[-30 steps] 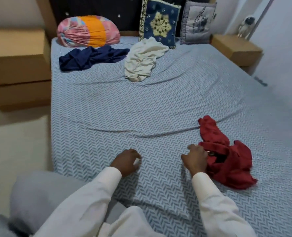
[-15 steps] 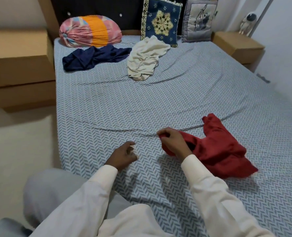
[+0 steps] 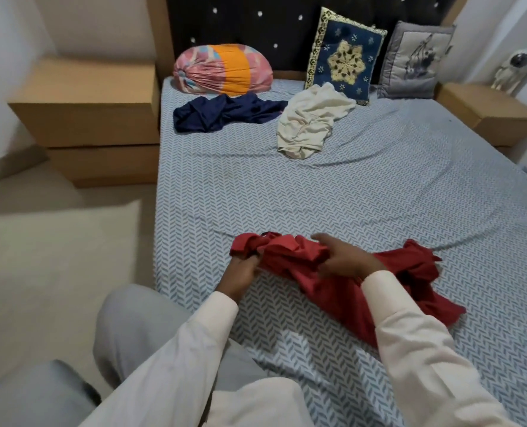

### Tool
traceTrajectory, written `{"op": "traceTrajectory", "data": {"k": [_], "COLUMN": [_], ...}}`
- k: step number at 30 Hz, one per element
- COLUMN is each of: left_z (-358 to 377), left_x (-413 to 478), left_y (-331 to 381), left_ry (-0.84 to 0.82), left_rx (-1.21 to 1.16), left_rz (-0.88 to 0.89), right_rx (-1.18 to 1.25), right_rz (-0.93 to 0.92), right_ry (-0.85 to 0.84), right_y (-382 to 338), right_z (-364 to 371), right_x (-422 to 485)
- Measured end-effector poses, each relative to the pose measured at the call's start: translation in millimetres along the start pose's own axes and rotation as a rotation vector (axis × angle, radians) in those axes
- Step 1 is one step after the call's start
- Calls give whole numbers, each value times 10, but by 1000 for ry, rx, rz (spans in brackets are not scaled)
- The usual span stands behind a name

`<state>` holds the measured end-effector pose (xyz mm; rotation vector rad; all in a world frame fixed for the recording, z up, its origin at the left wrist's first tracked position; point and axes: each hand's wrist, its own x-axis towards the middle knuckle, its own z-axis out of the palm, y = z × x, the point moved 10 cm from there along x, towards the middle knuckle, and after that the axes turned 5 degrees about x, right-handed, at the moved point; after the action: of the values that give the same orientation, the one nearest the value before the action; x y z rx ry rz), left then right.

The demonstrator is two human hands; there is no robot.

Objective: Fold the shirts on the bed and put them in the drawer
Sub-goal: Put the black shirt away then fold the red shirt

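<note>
While bunched on the bed (image 3: pixel 333 192), both hands grip the red shirt (image 3: pixel 326 280)

Red shirt (image 3: pixel 326 282) is gripped at its bunched left end by left hand (image 3: pixel 240 269) and pressed mid-cloth by right hand (image 3: pixel 345 260) — rest is spread crumpled on bed (image 3: pixel 317 195). Navy shirt (image 3: pixel 222 114) & cream shirt (image 3: pixel 310 124) are seen near pillows, unfolded, just apart.

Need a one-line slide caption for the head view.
Both hands, left and right, gather a crumpled red cotton shirt on the blue herringbone bedsheet.
</note>
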<state>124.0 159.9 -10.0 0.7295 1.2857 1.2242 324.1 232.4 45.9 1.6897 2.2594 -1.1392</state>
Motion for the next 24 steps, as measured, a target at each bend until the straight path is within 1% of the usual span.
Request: {"op": "traceTrajectory", "data": {"k": [1,2,4,5,6,7,8,9,11,12,13,14,15,16,17,19,20,21,22,23,24], "left_z": [-21,-73,-218,-299,-342,-365,-374,-389,-454,-540,-600,-674,-707,-709,-686,-643,-630,-587,-511,-404,-267], "left_x": [17,47,117,151,177,204,219,227,238,246,229,226,238,251,238,162,109,77,65,69,68], "left_y": [19,38,104,179,293,452,636,850,1101,1125,1104,1020,864,650,404,-88,-252,-354,-390,-427,-449], "left_ry": [25,59,154,192,196,165,115,59,15,52,98,146,150,116,45,-100,-131,-150,-170,-207,-255], "left_rx": [-65,-139,-309,-386,-447,-488,-503,-501,-381,-269,-151,-4,141,284,395,551,616,691,764,792,758], "left_rz": [-10,-9,-7,5,15,36,65,102,155,175,183,170,128,56,-46,-268,-346,-366,-342,-300,-254], "right_rx": [-41,-42,29,137,305,524,747,919,1087,1093,1057,987,935,909,905,855,772,673,547,455,430], "right_rz": [42,45,-8,-35,-66,-96,-123,-144,-196,-200,-166,-98,-19,53,114,173,199,204,196,178,164], "right_ry": [-86,-129,-147,-176,-225,-266,-265,-228,-67,39,161,272,350,356,318,118,24,-34,-39,-1,36], "right_y": [129,176,101,-15,-165,-365,-544,-712,-864,-859,-746,-605,-438,-299,-231,-233,-221,-208,-134,-79,-81], "right_z": [123,234,403,495,589,621,560,423,89,-59,-163,-242,-266,-219,-137,172,348,499,634,721,763], "right_x": [-22,-30,4,13,7,-32,-57,-59,30,115,222,294,358,422,429,410,414,399,441,499,519]}}
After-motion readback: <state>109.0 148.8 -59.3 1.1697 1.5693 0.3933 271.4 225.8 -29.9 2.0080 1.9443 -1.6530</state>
